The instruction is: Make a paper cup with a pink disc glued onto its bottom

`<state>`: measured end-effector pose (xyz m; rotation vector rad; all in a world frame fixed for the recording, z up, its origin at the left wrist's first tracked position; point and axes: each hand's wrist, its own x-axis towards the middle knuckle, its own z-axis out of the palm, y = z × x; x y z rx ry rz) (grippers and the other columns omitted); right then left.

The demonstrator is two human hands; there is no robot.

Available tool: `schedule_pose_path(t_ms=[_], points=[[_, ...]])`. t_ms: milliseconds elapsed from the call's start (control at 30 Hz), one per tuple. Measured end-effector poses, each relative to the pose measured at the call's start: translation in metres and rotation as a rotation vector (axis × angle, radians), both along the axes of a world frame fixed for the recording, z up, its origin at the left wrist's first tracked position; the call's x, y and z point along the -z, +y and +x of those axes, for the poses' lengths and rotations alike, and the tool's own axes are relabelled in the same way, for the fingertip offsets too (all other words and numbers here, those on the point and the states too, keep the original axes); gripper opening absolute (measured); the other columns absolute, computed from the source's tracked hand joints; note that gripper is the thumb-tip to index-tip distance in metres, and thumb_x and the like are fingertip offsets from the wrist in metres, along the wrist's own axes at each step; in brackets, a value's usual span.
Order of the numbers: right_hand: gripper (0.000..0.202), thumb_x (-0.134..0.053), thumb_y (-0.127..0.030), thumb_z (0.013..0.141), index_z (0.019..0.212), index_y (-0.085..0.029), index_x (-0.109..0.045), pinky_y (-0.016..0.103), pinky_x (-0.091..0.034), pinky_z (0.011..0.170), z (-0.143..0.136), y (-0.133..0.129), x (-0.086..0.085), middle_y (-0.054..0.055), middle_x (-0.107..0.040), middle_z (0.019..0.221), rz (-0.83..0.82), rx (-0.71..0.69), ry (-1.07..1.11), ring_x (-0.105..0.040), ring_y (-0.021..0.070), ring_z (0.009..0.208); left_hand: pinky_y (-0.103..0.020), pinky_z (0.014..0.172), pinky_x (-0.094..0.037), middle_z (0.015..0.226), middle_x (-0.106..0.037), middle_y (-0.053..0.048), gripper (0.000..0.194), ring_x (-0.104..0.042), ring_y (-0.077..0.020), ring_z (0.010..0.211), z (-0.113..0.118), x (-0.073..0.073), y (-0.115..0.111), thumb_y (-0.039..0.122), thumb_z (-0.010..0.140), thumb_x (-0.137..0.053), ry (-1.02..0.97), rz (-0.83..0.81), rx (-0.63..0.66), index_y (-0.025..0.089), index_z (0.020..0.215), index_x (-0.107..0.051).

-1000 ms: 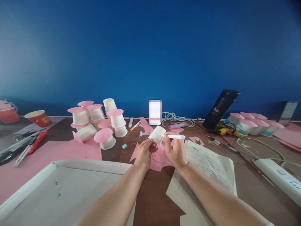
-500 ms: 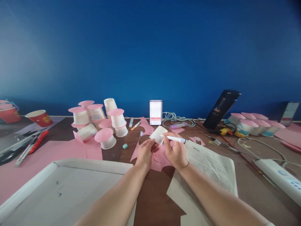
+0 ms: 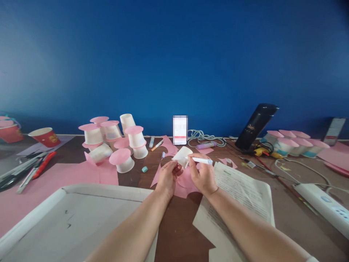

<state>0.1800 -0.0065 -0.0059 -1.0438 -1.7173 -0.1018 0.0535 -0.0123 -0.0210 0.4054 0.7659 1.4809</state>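
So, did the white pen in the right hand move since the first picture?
Yes, slightly. Judged against the printed sheet, the rear end of the white pen in the right hand is now a little lower and further left.

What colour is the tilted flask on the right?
The flask is black, with a small pale logo; it shows best in the head view.

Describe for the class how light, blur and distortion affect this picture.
Head view: the blue wall is paler at left, darker toward the top right; small glints mark the black flask; the central phone has a pixelated screen; text on the printed sheet is unreadable; wide-angle stretching seems to enlarge the power strip.
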Motion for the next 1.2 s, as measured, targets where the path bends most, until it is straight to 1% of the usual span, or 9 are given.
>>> schedule_pose_path(t_ms=[100, 300, 433, 567, 767, 900, 1033, 1133, 1200], points=[[0.013, -0.05, -0.026, 0.091, 0.093, -0.019, -0.061, 0.039, -0.046, 0.084, 0.0004, -0.0001, 0.0008, 0.008, -0.069, 0.09, -0.015, -0.008, -0.004, -0.064, 0.0213, 0.089, -0.02, 0.058, -0.049, 0.06, -0.059, -0.001, 0.017, -0.056, -0.0077, 0.056, -0.0011, -0.0014, 0.0008, 0.021, 0.064, -0.075, -0.045, -0.006, -0.006, 0.012, 0.068, -0.061], [0.013, -0.05, -0.026, 0.091, 0.093, -0.02, -0.061, 0.039, -0.047, 0.083, -0.0001, -0.0018, 0.0015, 0.007, -0.069, 0.09, -0.044, -0.038, -0.008, -0.064, 0.0214, 0.088, -0.019, 0.057, -0.048, 0.06, -0.059, -0.002, 0.008, -0.056, -0.0077, 0.055, -0.0021, -0.0064, 0.0005, 0.015, 0.069, -0.069, -0.085, -0.086, -0.039, 0.011, 0.069, -0.061], [0.016, -0.049, -0.028, 0.091, 0.091, -0.02, -0.062, 0.038, -0.047, 0.083, -0.0019, -0.0034, 0.0002, 0.007, -0.07, 0.088, -0.037, -0.047, -0.008, -0.064, 0.0211, 0.087, -0.02, 0.057, -0.048, 0.059, -0.059, -0.001, 0.011, -0.055, -0.008, 0.055, -0.0015, -0.006, 0.0004, 0.017, 0.067, -0.07, -0.067, -0.051, -0.012, 0.012, 0.067, -0.061], [0.015, -0.05, -0.027, 0.091, 0.094, -0.019, -0.062, 0.038, -0.046, 0.085, -0.0029, -0.004, -0.0007, 0.007, -0.07, 0.09, -0.004, -0.012, 0.012, -0.064, 0.0213, 0.088, -0.021, 0.058, -0.047, 0.06, -0.059, -0.001, 0.014, -0.055, -0.0084, 0.056, -0.0007, -0.0032, 0.0013, 0.019, 0.065, -0.072, -0.065, -0.04, -0.008, 0.012, 0.068, -0.061], [0.012, -0.051, -0.025, 0.091, 0.092, -0.02, -0.062, 0.038, -0.045, 0.085, -0.0039, -0.0066, -0.0009, 0.005, -0.07, 0.089, -0.061, -0.123, -0.056, -0.064, 0.0204, 0.087, -0.021, 0.061, -0.047, 0.06, -0.059, 0.0, 0.016, -0.056, -0.0081, 0.057, -0.001, -0.0003, 0.0016, 0.021, 0.064, -0.074, -0.067, 0.004, 0.008, 0.012, 0.068, -0.061], [0.013, -0.05, -0.026, 0.091, 0.094, -0.02, -0.062, 0.039, -0.045, 0.086, -0.0048, -0.0075, -0.0004, 0.006, -0.07, 0.091, -0.047, -0.064, -0.038, -0.063, 0.0211, 0.089, -0.022, 0.061, -0.046, 0.061, -0.06, 0.0, 0.022, -0.056, -0.0082, 0.057, -0.0004, 0.0017, 0.0008, 0.025, 0.061, -0.077, -0.019, 0.014, 0.018, 0.012, 0.069, -0.061], [0.011, -0.051, -0.025, 0.091, 0.093, -0.021, -0.061, 0.038, -0.045, 0.084, -0.005, -0.0069, -0.0007, 0.006, -0.07, 0.09, -0.025, -0.118, -0.067, -0.064, 0.0206, 0.085, -0.022, 0.063, -0.046, 0.064, -0.062, -0.001, 0.023, -0.058, -0.0089, 0.059, 0.0005, 0.0025, 0.0015, 0.025, 0.06, -0.078, -0.013, 0.028, 0.002, 0.012, 0.07, -0.062], [0.013, -0.05, -0.025, 0.091, 0.095, -0.02, -0.061, 0.039, -0.045, 0.086, -0.0045, -0.0059, -0.0009, 0.007, -0.07, 0.091, -0.017, -0.049, -0.024, -0.064, 0.0219, 0.089, -0.023, 0.062, -0.047, 0.063, -0.062, -0.001, 0.021, -0.058, -0.0094, 0.059, 0.0009, 0.0017, 0.0018, 0.025, 0.061, -0.077, -0.014, 0.012, -0.013, 0.013, 0.071, -0.062], [0.014, -0.049, -0.025, 0.091, 0.094, -0.02, -0.062, 0.039, -0.046, 0.085, -0.0044, -0.0059, -0.0012, 0.007, -0.07, 0.091, -0.035, -0.042, -0.008, -0.064, 0.0221, 0.09, -0.022, 0.061, -0.047, 0.062, -0.062, -0.001, 0.022, -0.058, -0.0094, 0.058, 0.0011, 0.0011, 0.0014, 0.025, 0.061, -0.077, -0.01, 0.004, -0.022, 0.013, 0.07, -0.062]])
